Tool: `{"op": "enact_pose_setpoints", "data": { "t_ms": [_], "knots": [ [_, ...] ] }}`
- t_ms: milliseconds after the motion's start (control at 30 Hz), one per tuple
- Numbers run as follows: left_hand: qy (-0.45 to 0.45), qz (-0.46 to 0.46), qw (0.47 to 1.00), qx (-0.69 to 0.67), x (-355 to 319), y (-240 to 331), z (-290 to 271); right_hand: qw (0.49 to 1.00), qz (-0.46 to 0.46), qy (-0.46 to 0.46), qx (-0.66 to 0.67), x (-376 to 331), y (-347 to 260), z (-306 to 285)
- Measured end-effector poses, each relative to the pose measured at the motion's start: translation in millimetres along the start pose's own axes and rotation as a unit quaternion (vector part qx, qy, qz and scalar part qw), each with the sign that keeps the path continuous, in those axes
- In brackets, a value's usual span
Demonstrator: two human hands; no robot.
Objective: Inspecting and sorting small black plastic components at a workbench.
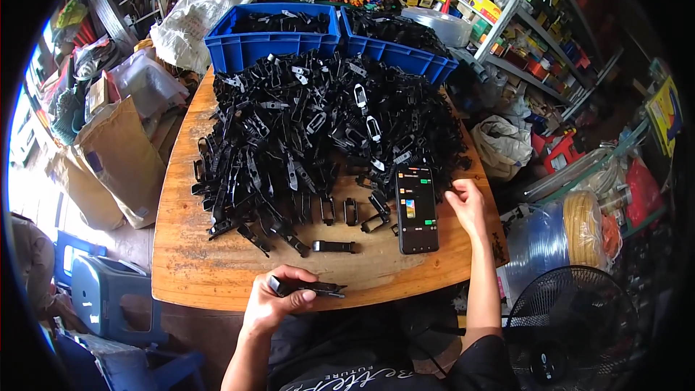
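My left hand (279,297) is closed around a black plastic clip-like part (310,287), holding it just over the table's near edge. To the right, my right hand (467,206) hovers beside a phone (418,210), its fingers loosely bent and apart with nothing visible in them. The phone lies face up with its screen lit. A large heap of similar black parts (289,130) covers the far half of the wooden table (405,275). One loose black part (334,247) lies in front of the heap, and a few small black frames (351,211) stand behind it.
Two blue crates (271,40) full of black parts stand behind the heap. A black fan (572,326) is at the lower right, near a wrapped yellow coil (583,228). Blue plastic stools (116,297) and part of another person (36,261) are at the left. Shelves (507,36) rise behind.
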State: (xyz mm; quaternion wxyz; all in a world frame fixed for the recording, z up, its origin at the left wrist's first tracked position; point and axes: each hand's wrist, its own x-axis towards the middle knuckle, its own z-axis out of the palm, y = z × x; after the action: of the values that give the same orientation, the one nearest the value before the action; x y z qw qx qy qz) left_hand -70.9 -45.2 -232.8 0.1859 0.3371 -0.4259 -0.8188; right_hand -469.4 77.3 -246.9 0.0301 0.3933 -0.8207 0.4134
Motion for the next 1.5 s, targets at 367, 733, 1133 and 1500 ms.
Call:
{"op": "enact_pose_setpoints", "data": {
  "t_ms": [367, 733, 1133, 1500],
  "knots": [
    [0.049, 0.096, 0.992, -0.069, 8.5, -8.8, 6.7, 0.981, 0.022, 0.000, 0.192, -46.8, -67.6, 5.0],
    [0.078, 0.124, 0.986, -0.080, 10.4, 1.3, 7.3, 0.929, -0.095, -0.233, 0.272, -94.8, -185.8, 58.0],
    [0.060, 0.182, 0.979, 0.068, 4.2, -1.3, 15.1, 0.948, -0.178, -0.209, 0.160, -105.2, -193.8, 71.5],
    [0.090, 0.179, 0.975, -0.094, 5.9, 5.8, -1.0, 0.944, -0.292, -0.123, -0.096, -48.2, -163.9, 87.2]
  ]
}}
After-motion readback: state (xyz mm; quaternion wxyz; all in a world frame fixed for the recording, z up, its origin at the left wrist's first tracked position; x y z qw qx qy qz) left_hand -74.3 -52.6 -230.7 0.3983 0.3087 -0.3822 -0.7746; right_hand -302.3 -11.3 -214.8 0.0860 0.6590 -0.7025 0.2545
